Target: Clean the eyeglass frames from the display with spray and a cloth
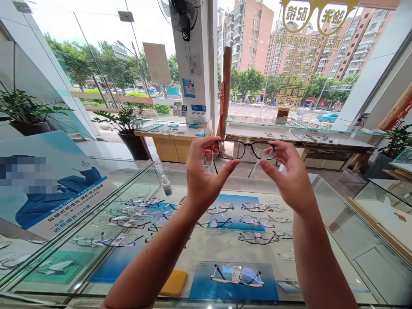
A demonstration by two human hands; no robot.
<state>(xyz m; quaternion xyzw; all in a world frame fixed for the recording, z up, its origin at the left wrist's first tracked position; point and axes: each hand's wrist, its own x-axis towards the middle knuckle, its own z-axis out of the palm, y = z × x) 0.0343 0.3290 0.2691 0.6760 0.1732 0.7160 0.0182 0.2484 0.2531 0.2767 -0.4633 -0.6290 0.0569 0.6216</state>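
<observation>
Counter (222, 251) below fingers (229, 169), more glasses (237, 282) inside. Left hand (206, 171), right hand (288, 176) pinching black glasses (248, 145) at opposite ends, between them. Step, seemingly: holding up level; next move likely calls for even grip.

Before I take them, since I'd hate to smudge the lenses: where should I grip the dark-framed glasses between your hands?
Probably take the dark-framed glasses at the bridge, from above. The left hand and right hand hold the outer ends, the temples show lower down, and the bridge's top is bare.
</observation>
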